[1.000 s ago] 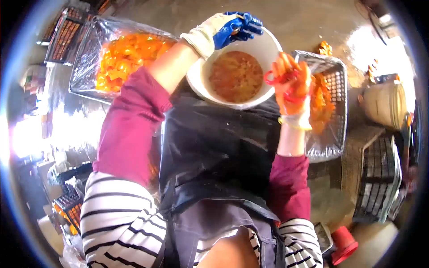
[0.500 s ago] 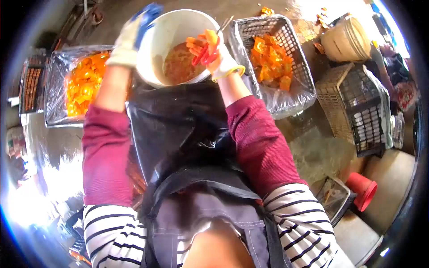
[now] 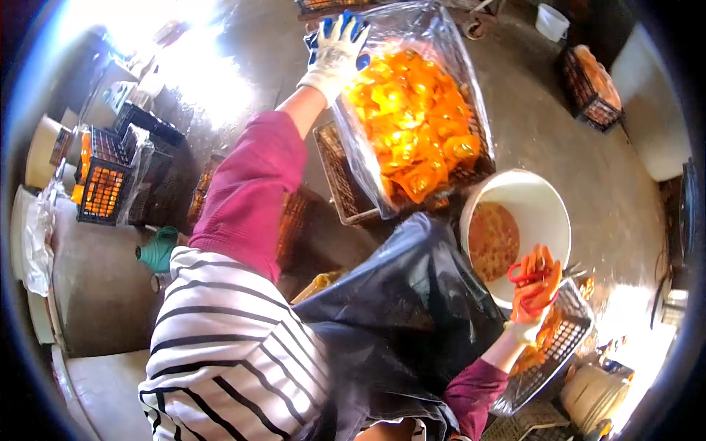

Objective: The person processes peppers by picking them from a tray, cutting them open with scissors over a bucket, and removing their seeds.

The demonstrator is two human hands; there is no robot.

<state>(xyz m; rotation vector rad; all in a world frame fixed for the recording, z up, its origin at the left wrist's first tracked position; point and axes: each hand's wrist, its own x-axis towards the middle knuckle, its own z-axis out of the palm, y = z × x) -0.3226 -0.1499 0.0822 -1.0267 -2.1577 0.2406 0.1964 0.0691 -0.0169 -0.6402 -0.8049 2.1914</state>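
Observation:
My left hand (image 3: 337,53), in a white glove with blue palm and fingertips, reaches to the far left edge of a crate (image 3: 485,136) lined with clear plastic. Its fingers are spread at the plastic liner (image 3: 375,26). Glossy orange pieces, perhaps peppers (image 3: 415,121), fill this crate. My right hand (image 3: 535,287), in an orange glove, is closed around red-handled scissors (image 3: 523,272); their metal tips point away to the right. Beside it stands a white bucket (image 3: 555,206) with reddish-orange wet matter (image 3: 493,239) at the bottom.
A second crate (image 3: 562,364) with orange pieces stands below my right hand. Under the lined crate is another crate (image 3: 342,180). Stacked crates (image 3: 107,180) and a teal object (image 3: 157,250) are on the left. A filled crate (image 3: 592,88) and small white bucket (image 3: 551,22) stand far right.
My view has turned left, so the lined crate is now ahead. My left hand has moved from beside the bucket to that crate's edge. The scissors remain in my right hand.

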